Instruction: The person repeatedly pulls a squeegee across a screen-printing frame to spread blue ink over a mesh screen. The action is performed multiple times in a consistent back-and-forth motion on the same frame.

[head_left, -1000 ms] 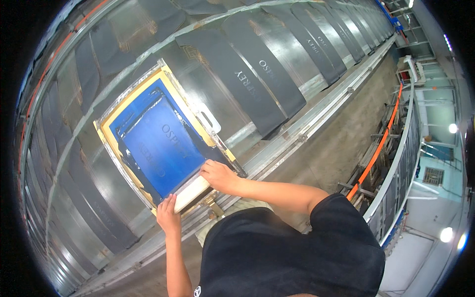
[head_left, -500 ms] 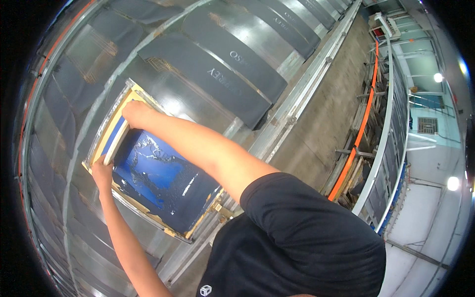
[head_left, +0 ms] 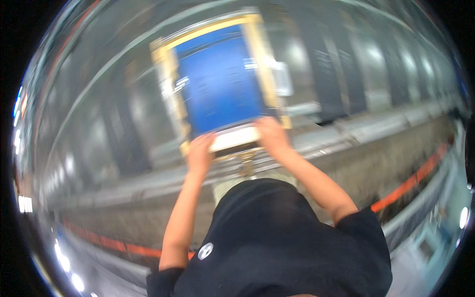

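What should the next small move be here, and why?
Probably ease the pale straight bar up slightly: the left hand and right hand grip its ends, and it lies at the near end of the blue, yellow-bordered rectangular screen.

Right of the fingers, dark sheets lie across a shiny metal table (blur softens their edges). A grey rail runs along its side, right of the fingers. Well apart, lower right of them, stretch an orange strip and a glowing lamp.
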A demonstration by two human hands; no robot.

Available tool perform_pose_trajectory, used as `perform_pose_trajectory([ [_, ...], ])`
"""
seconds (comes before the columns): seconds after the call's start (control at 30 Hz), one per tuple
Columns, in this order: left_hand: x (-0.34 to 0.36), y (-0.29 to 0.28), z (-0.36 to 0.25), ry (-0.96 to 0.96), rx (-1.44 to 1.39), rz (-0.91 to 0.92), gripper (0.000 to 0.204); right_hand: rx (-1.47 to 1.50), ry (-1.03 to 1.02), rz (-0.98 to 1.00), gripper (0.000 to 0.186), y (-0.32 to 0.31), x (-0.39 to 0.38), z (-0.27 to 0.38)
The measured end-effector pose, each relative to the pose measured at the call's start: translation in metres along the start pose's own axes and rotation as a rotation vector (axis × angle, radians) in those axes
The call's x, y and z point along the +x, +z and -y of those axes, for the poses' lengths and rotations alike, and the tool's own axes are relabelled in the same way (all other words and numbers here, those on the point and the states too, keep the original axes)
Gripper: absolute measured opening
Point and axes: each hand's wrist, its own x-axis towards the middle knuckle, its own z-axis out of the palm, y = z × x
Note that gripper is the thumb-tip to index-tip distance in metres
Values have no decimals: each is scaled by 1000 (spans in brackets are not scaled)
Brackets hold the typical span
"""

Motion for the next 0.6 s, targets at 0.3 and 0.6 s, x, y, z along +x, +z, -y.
perform_pose_trajectory([
  [0.3, 149, -44, 41, 20, 80, -259, 36, -57, -97, 122, 45, -16, 191, -67],
  [0.6, 310, -68, 105, -215, 200, -75, 28, -300, -25, 281, 38, 0, 365, -90],
])
